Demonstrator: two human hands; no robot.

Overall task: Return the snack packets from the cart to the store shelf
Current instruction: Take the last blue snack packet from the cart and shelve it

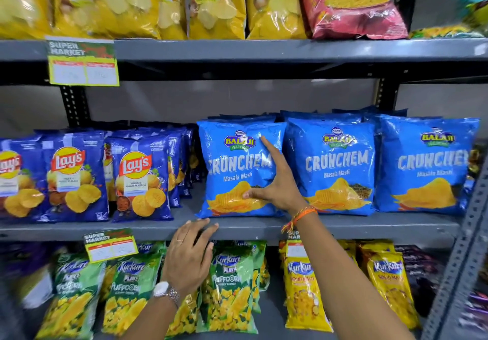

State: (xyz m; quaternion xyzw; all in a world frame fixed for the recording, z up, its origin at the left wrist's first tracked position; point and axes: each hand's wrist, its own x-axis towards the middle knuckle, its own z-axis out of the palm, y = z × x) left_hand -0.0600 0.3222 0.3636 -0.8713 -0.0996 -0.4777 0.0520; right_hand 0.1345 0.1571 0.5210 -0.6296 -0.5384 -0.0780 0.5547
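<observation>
I see three shelves (pixel 264 49) of snack packets in front of me. On the middle one stand three front rows of light-blue Crunchem packets, more tucked behind each. My right hand (pixel 274 184) rests flat on the leftmost Crunchem packet (pixel 232 165) — fingers spread wide, thumb down by the printed chips, forefinger up near the logo. It presses the face and grips nothing. The packet stands upright at the shelf's front edge, touching the second Crunchem packet (pixel 332 165); the third (pixel 427 165) sits just beside that.

My left hand (pixel 190 258) hovers lower, fingers loosely open, tips at the lip of the middle shelf just under the packet's bottom left corner; it holds nothing.

Left of the Crunchem rows I count three dark-blue Lay's packets (pixel 140 181) facing front, with others edge-on behind. The top shelf shows five yellow Lay's bags (pixel 216 4) and one red Gopal bag (pixel 351 4). Below, three green Kurkure packets (pixel 229 287) and two yellow ones (pixel 303 295) show clearly — the blurred far edges I cannot count. Two price tags (pixel 83 62) hang on the shelf edges.
</observation>
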